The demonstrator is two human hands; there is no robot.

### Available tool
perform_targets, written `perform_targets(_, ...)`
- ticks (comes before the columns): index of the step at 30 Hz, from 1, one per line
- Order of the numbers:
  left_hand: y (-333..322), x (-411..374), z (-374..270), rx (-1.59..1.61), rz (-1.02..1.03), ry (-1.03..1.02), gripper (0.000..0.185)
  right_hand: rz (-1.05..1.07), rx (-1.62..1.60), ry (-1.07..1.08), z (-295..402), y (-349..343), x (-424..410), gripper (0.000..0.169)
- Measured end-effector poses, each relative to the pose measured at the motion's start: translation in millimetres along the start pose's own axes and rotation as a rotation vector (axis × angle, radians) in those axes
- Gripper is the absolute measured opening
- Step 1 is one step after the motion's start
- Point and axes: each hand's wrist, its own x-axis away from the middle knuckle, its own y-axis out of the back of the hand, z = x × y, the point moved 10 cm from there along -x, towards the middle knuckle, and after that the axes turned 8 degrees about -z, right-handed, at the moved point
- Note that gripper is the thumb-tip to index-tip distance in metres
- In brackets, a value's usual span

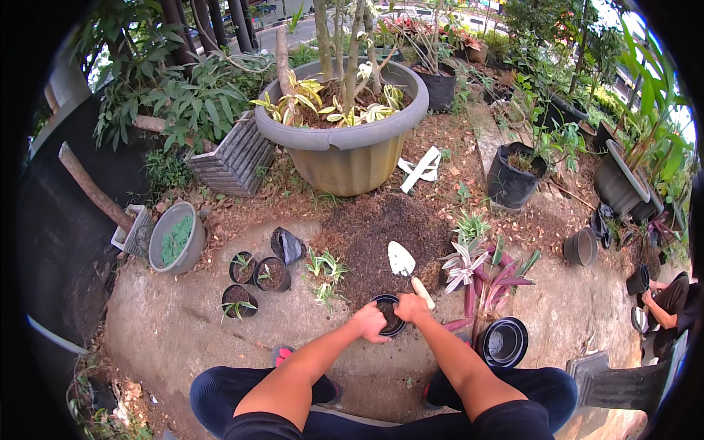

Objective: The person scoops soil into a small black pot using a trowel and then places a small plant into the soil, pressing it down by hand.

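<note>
A small black plastic pot [391,332] with dark soil in it stands on the concrete between my feet. My left hand [372,321] is at its left rim and my right hand [410,307] at its right rim, fingers reaching inside; their exact grip is partly hidden. A hand trowel [401,259] with a pale blade and light handle lies on the heap of dark soil [363,242], its handle end near my right hand. Uprooted spider plants [326,274] lie left of the heap. Purple-leaved plants [498,278] lie to the right.
Several small potted plants [271,274] and a grey tub [199,242] are at left. Nested empty black pots [525,344] stand by my right knee. A large planter [341,165] is ahead, with white strips [422,169] beside it. Another person [663,313] sits at far right.
</note>
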Motion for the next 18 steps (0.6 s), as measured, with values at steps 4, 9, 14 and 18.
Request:
perform_targets(4,2.8,-11.3,4.3,0.243,0.186,0.050,0.070,-0.017,0.008,0.011,-5.6,0.3,0.3,0.039)
perform_targets(9,-14.8,-21.9,29.3,0.303,0.318,0.360,0.062,-0.029,0.000,0.041,2.2,-1.2,-1.9,0.038)
perform_targets(14,-30.9,-34.6,23.0,0.297,0.329,0.252,0.025,-0.026,0.003,0.017,-7.3,-1.9,-1.2,0.037)
perform_targets(18,-40.4,-31.7,30.7,0.324,0.266,0.257,0.014,-0.011,0.011,0.028,2.1,-1.6,-3.3,0.037)
